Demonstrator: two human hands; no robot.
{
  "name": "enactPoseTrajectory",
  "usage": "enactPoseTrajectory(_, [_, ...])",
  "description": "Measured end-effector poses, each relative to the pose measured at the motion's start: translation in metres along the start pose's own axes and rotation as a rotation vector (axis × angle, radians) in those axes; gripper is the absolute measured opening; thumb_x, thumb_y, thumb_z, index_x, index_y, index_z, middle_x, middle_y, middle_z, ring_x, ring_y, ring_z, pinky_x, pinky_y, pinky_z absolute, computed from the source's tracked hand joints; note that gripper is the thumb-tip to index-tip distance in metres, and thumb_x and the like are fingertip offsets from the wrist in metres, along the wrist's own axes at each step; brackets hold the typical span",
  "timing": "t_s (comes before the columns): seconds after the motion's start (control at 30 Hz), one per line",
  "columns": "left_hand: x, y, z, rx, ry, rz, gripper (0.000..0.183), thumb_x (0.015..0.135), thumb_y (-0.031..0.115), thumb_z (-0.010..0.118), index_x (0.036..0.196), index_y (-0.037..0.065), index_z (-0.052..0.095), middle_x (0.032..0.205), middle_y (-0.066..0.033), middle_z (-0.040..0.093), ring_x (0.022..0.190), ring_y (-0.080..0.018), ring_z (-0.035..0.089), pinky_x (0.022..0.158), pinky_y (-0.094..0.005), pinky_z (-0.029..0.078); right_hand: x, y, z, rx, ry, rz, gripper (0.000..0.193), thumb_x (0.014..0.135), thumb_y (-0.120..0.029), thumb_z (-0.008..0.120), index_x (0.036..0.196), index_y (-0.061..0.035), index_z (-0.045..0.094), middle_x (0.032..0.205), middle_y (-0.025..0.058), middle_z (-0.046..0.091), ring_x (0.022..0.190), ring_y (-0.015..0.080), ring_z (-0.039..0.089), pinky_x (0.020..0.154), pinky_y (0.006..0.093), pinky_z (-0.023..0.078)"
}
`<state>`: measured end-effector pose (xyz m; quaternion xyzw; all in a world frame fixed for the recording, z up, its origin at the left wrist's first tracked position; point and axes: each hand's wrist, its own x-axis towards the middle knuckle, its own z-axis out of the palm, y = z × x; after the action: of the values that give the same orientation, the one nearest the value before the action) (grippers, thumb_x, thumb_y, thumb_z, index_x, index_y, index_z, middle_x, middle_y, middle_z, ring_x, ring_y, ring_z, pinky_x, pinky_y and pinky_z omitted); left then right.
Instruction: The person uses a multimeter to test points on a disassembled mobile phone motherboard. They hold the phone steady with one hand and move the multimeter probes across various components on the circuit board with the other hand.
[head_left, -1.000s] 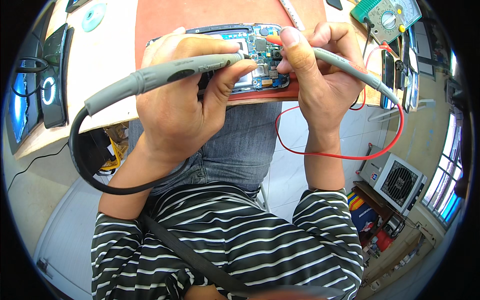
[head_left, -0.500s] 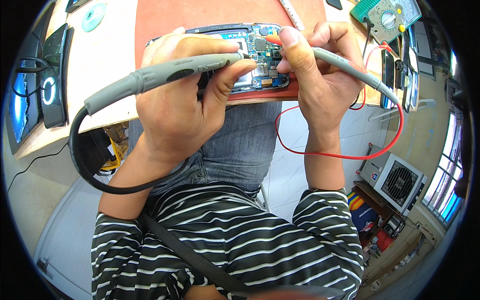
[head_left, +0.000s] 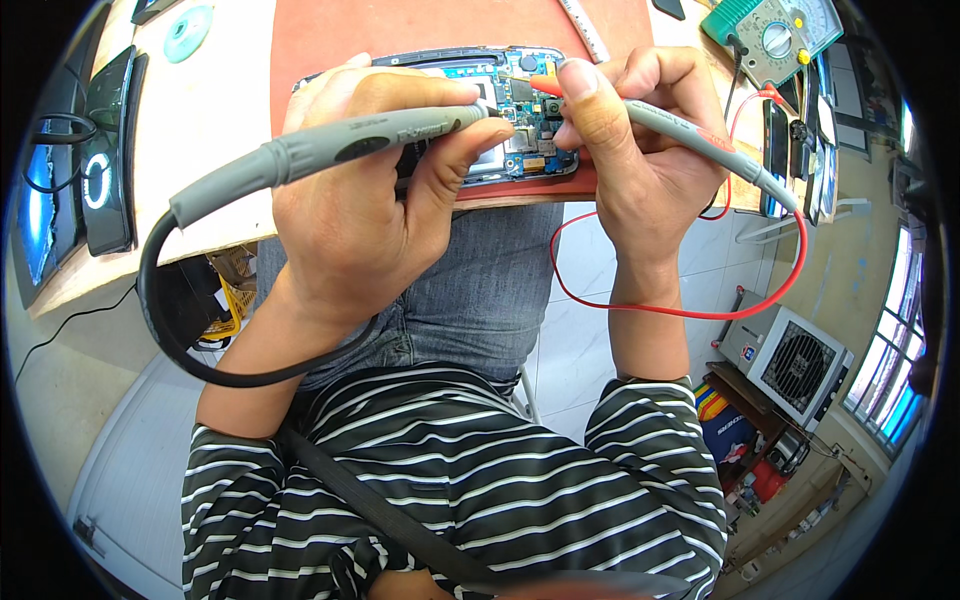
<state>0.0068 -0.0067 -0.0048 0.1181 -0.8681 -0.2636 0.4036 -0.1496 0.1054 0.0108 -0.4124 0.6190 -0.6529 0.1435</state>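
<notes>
Two tight pinches: left hand (head_left: 350, 215) on black-cabled probe (head_left: 310, 152), right hand (head_left: 645, 165) on red-cabled probe (head_left: 690, 137), coverless phone (head_left: 521, 91) just beneath the fingertips; I'd keep pressure light, steady, so neither slips.

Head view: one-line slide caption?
Left hand holds a black-cabled probe, right hand a red-cabled probe, over an opened phone on a reddish mat.

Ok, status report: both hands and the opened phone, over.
Left hand gripping black-cabled probe. Right hand gripping red-cabled probe. Opened phone over orange mat, circuit board exposed. Left hand hides part; tip contact unclear.
</notes>
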Motion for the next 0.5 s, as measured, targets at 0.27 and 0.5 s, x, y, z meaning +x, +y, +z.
enactPoseTrajectory(0.27, [-0.0001, 0.0003, 0.0002, -0.005, -0.001, -0.019, 0.019, 0.084, 0.012, 0.075, 0.099, 0.001, 0.07, 0.094, -0.0074, 0.07, 0.087, -0.0213, 0.069, 0.097, -0.0436, 0.048, 0.0001, 0.0013, 0.0, 0.028, -0.014, -0.012, 0.024, 0.088, -0.003, 0.071, 0.088, -0.0057, 0.048, 0.076, 0.0051, 0.062, 0.059, 0.0063, 0.061, 0.055, 0.018, 0.051])
enactPoseTrajectory(0.5, [-0.0002, -0.0001, 0.0001, -0.002, 0.001, -0.004, 0.019, 0.084, 0.013, 0.075, 0.1, 0.002, 0.07, 0.094, -0.0072, 0.07, 0.087, -0.0212, 0.069, 0.098, -0.0427, 0.048, -0.0004, 0.0016, -0.0004, 0.02, 0.001, -0.007, 0.023, 0.088, -0.002, 0.071, 0.089, -0.0056, 0.048, 0.077, 0.0062, 0.063, 0.059, 0.0066, 0.061, 0.053, 0.0176, 0.049])
